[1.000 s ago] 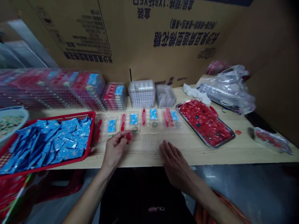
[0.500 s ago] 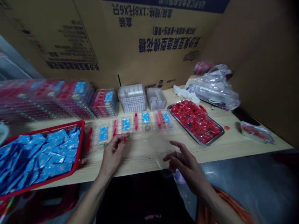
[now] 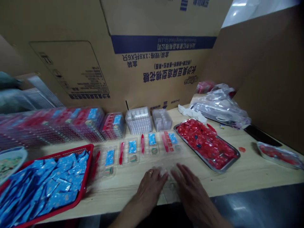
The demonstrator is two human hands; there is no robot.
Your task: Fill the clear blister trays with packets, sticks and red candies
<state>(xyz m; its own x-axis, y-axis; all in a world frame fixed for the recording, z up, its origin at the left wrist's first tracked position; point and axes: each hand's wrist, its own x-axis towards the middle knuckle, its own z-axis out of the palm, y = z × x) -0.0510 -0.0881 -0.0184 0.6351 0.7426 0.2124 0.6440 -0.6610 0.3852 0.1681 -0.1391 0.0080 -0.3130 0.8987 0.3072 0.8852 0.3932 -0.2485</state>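
Near the front edge, the tabletop (image 3: 228,180) is extending to either side of a clear tray (image 3: 170,191). You are framing it between your right hand (image 3: 190,186), fingers outstretched, and left hand (image 3: 150,185), its hold impossible to tell; they are sitting closer together than earlier.

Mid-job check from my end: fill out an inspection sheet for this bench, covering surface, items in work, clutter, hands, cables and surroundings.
Surface: pale wood-look tabletop, with a few small dark specks.
Job's things: transparent tray between the hands, blurred; beyond it, a row of four transparent trays, each with a blue packet; red basket of more such packets; metal tray of red wrapped pieces.
Clutter: crumpled white tissue, plastic bag, red scrap.
Hands: left hand and right hand at the tray between them; grip unclear.
Cables: nothing seen.
Surroundings: large cardboard box behind, its print upside down.
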